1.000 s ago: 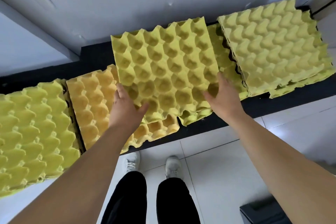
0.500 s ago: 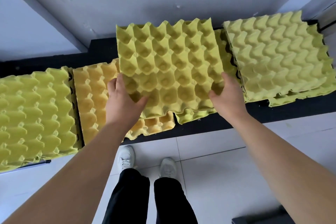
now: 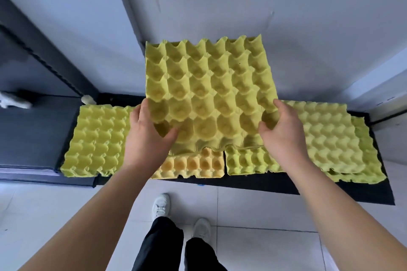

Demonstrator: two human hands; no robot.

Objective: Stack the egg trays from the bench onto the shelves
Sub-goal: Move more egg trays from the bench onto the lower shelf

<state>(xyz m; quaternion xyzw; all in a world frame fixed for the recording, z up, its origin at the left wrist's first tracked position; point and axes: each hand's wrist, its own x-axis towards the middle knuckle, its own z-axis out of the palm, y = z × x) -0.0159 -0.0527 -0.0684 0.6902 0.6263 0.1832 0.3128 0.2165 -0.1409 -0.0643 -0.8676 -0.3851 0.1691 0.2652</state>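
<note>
- A yellow-green egg tray point(image 3: 209, 92) is held up over the bench point(image 3: 363, 193), gripped at both near corners.
- Left hand point(image 3: 146, 136) and right hand point(image 3: 280, 133) are curled round its edges.
- Other trays point(image 3: 330, 136) are left lying below.

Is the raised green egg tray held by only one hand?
No, the left hand and the right hand each grip a near corner of the raised egg tray.

held tray point(image 3: 209, 90) hides most of orange tray point(image 3: 193, 165) & green tray point(image 3: 248, 160) beside it; only front rows show at surface point(image 3: 264, 185) front edge. fingers of left hand point(image 3: 145, 136), right hand point(image 3: 284, 136) partly under it. white thing point(image 3: 13, 101) far left blurred, cut off.
</note>
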